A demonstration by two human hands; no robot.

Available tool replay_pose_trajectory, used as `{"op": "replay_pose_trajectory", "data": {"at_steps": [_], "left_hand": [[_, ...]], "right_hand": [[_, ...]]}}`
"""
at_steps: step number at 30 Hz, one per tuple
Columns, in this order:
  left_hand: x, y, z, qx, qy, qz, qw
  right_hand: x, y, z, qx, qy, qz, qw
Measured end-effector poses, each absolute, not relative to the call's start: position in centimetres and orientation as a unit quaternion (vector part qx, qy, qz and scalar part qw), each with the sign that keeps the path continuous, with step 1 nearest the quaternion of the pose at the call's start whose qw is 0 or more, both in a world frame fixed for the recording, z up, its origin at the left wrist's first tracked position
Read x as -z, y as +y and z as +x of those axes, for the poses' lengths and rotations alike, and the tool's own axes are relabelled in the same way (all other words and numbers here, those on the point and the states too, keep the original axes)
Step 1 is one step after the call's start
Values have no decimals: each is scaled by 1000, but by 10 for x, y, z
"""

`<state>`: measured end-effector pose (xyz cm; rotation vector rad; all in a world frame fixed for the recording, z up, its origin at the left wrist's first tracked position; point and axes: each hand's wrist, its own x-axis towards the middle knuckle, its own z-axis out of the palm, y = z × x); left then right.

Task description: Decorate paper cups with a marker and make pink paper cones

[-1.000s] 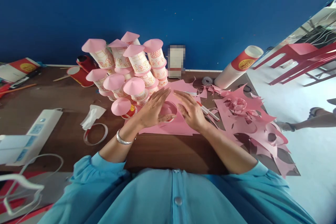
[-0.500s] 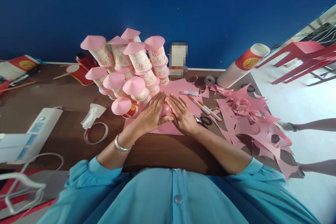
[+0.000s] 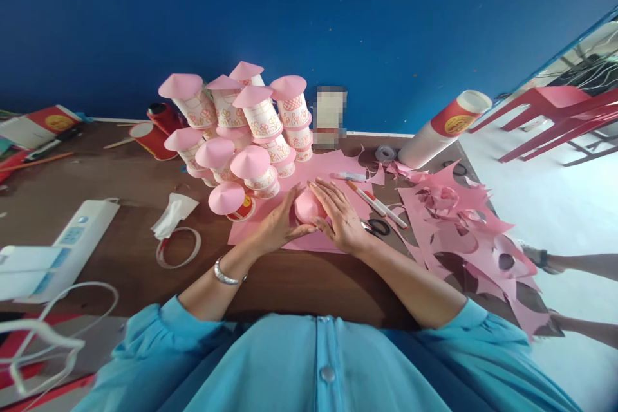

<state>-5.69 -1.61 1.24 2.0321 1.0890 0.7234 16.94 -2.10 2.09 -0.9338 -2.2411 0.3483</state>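
Note:
Between my two hands sits a small pink paper cone (image 3: 308,206), on or just above the pink paper sheet (image 3: 318,167). My left hand (image 3: 280,222) curves round the cone's left side, thumb at its near edge. My right hand (image 3: 340,215) cups the right side, fingers stretched along it. What lies under the cone is hidden. To the left stand several decorated paper-cup towers (image 3: 263,117) with pink cone roofs. Beside my left hand, a lone cone (image 3: 226,197) leans near a red cup (image 3: 243,208).
Right of my hands lie a glue tube (image 3: 350,176), orange-and-white markers (image 3: 376,203), black-handled scissors (image 3: 379,226) and pink scraps (image 3: 458,232). Tape (image 3: 385,154) and a tall cup stack (image 3: 439,132) stand behind. A power strip (image 3: 80,238) and headband (image 3: 178,248) lie left.
My hands have parted slightly at the fingertips, uncovering more of the pink cone between them. The whole view has shifted a little.

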Motion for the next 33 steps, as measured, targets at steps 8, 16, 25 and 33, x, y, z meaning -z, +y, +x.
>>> {"op": "replay_pose_trajectory", "data": {"at_steps": [8, 16, 25, 33], "left_hand": [[-8, -22, -42, -281, 471, 765, 337], [-7, -21, -43, -301, 454, 778, 312], [-1, -20, -41, -297, 466, 774, 308], [-13, -20, -39, -320, 429, 786, 310]], "right_hand": [[-32, -20, 158, -146, -851, -361, 352], [-28, -20, 153, -152, -844, -373, 355], [-32, -22, 152, -140, -843, -378, 355], [-32, -23, 167, -133, -807, -408, 406]]}}
